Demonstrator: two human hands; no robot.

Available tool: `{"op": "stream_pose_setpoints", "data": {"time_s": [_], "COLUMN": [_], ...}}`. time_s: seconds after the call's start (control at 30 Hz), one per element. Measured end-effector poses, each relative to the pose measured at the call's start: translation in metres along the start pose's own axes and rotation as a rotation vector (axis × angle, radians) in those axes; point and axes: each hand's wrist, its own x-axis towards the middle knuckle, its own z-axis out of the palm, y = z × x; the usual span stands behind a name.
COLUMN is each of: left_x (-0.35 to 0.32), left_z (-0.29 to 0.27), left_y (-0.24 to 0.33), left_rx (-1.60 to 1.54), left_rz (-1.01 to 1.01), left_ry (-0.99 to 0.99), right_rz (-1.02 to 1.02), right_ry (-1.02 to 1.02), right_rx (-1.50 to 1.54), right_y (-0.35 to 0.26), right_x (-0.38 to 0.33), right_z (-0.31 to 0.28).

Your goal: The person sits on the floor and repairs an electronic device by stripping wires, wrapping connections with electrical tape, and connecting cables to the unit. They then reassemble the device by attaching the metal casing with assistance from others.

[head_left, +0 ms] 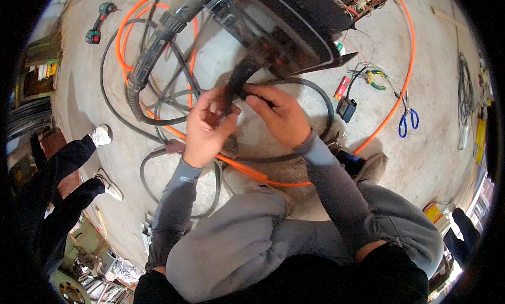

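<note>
My left hand [210, 125] is closed around a thick black hose-like piece [241, 78] that hangs from the underside of a dark machine housing [279, 30]. Against the other side of that piece, my right hand [279, 112] has its thumb and fingers drawn together. Whatever small part lies in the right fingertips is too dark to make out. Left of my hands, a black ribbed torch handle [152, 57] slopes down from the machine into a corrugated hose [135, 101].
Orange hose [407, 67] and black cables [108, 80] loop over the concrete floor. A cordless power tool [99, 24] lies far left. Scissors [407, 122], pliers [376, 79] and a small black box [345, 108] lie right. Another person's shoes [108, 185] stand at left.
</note>
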Motion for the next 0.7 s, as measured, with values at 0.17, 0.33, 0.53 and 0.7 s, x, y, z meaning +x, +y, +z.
{"op": "stream_pose_setpoints", "data": {"time_s": [0.17, 0.33, 0.53, 0.7], "left_x": [0.036, 0.025, 0.002, -0.007], "left_z": [-0.017, -0.006, 0.008, 0.004], "left_y": [0.01, -0.001, -0.035, -0.024], "left_rx": [-0.446, 0.063, 0.341, 0.67], "left_rz": [-0.205, -0.048, 0.488, 0.525], "left_ry": [-0.011, 0.276, 0.33, 0.222], "right_rz": [0.022, 0.074, -0.272, -0.178], "right_ry": [-0.056, 0.221, 0.114, -0.085], "right_rx": [0.192, -0.084, -0.212, -0.317], "right_y": [0.032, -0.014, -0.093, -0.089], "right_x": [0.03, 0.015, 0.009, 0.001], "right_z": [0.019, 0.02, 0.02, -0.002]}}
